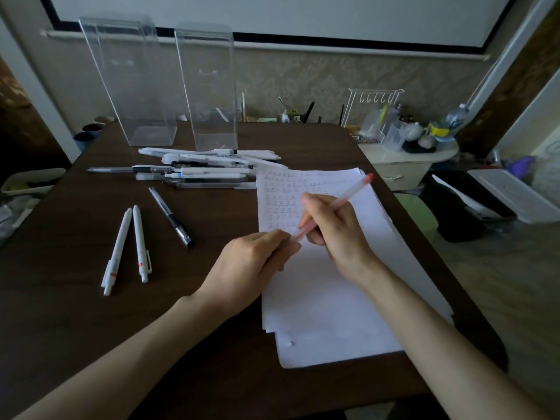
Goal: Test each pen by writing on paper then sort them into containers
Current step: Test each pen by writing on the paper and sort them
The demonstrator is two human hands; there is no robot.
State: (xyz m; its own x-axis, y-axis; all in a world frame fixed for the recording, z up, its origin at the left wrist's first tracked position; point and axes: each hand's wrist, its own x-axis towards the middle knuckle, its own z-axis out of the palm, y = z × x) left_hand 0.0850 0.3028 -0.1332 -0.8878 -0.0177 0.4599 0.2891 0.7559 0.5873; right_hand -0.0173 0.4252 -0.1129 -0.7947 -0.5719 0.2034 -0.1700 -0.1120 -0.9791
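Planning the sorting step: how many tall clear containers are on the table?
2. One tall clear plastic container stands far left on the dark wooden table; the second container just right of it, behind the pile of pens. None appears hidden.

Dim, cool light in here. A dark brown wooden table (91, 298) fills the foreground. Behind it runs a beige patterned wallpapered wall (303, 77), and above that hangs a white projection screen with a black border (272, 13). Off to the right, a cream rounded cabinet (403, 168) carries a white wire rack (372, 98) among clutter. A pale green plastic stool (418, 207) sits beside the table, and a white lidded plastic box (512, 195) is on the greyish floor (500, 283).
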